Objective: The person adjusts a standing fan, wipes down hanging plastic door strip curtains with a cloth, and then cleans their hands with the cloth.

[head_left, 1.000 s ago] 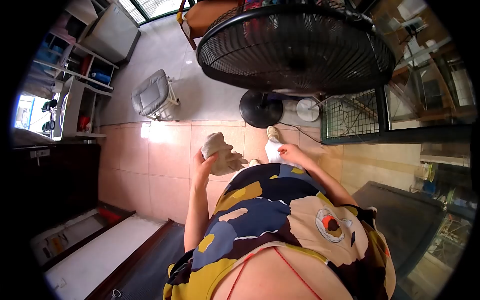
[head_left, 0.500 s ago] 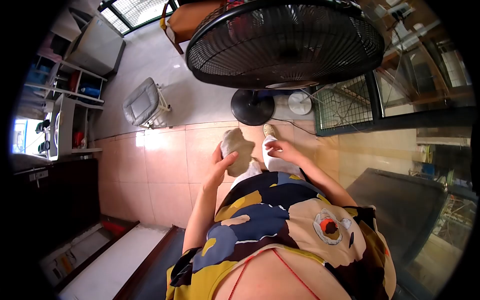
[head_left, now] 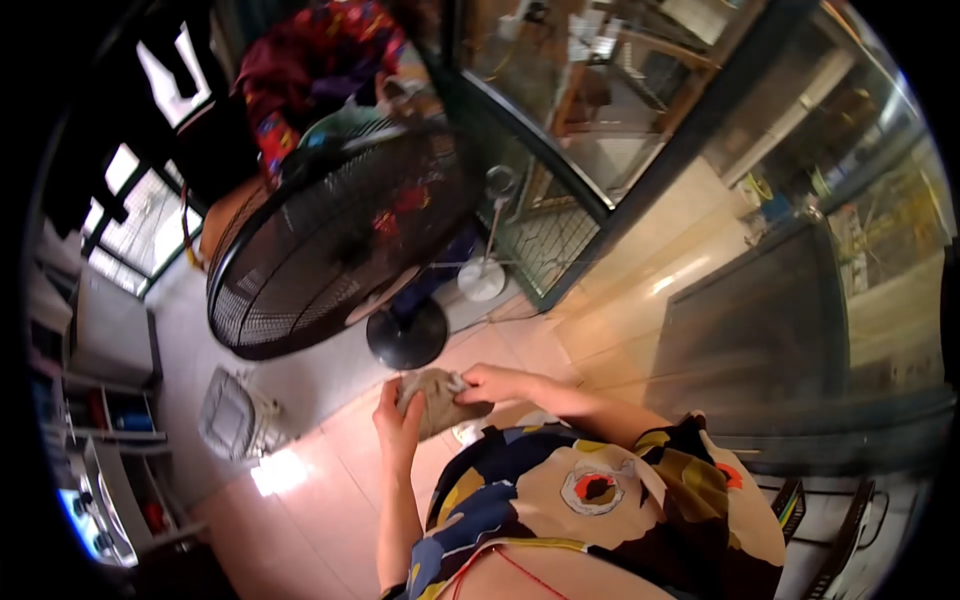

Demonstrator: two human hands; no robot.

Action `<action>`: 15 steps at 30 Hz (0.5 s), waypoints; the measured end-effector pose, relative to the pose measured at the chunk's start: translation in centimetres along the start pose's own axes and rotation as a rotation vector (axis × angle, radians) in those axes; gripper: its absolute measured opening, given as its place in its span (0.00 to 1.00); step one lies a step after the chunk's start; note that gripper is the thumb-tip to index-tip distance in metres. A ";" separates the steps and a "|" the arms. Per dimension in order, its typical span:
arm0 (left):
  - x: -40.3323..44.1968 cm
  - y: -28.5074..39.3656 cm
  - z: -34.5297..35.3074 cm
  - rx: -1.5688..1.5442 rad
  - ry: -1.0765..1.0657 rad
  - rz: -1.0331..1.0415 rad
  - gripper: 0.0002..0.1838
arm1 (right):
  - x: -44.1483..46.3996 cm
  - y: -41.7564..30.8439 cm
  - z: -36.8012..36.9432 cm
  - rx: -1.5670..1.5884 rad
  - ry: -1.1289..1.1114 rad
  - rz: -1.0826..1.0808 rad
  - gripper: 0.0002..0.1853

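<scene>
A greyish-brown cloth (head_left: 437,402) is held bunched in front of my body, above the tiled floor. My left hand (head_left: 396,418) grips its left end, with the thumb across the near face. At the opposite end, my right hand (head_left: 488,384) pinches the cloth, where a small pale grey bit shows between the fingers. The far side of the cloth and the fingertips behind it are hidden.
A large black standing fan (head_left: 345,245) stands ahead on a round base (head_left: 408,335). A grey padded stool (head_left: 228,412) is at the left. Beyond the fan is red patterned fabric (head_left: 318,65). Glass-panelled framing (head_left: 625,190) runs along the right, above a dark panel (head_left: 750,330).
My right hand, earlier off the cloth, has come in and taken hold of its right side. The view has turned to the right, so the fan and stool appear farther left.
</scene>
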State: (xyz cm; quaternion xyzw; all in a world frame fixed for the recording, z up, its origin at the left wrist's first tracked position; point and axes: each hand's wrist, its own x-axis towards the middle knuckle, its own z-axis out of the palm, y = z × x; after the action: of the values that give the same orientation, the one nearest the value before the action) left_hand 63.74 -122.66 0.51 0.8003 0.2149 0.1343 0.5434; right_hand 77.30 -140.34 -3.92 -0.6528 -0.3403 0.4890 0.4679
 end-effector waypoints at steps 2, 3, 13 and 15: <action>0.2 1.2 1.1 -0.469 -0.196 -0.140 0.21 | -2.2 -1.3 -0.9 0.066 0.070 -0.079 0.12; 0.6 2.2 1.8 -0.698 -0.302 -0.223 0.23 | -3.4 -1.7 -1.6 0.149 0.108 -0.073 0.13; -1.2 6.8 15.2 -1.089 -0.703 -0.372 0.32 | -16.3 -4.3 -7.8 0.168 0.842 -0.265 0.19; -1.2 10.6 17.2 -1.085 -0.752 -0.362 0.32 | -18.5 -2.6 -7.6 0.027 0.986 -0.332 0.19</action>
State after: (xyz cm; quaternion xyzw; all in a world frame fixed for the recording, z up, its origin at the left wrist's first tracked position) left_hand 72.49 -140.56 3.92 0.3584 0.0445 -0.1572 0.9192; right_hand 79.27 -158.26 5.06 -0.7368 -0.1722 0.0468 0.6522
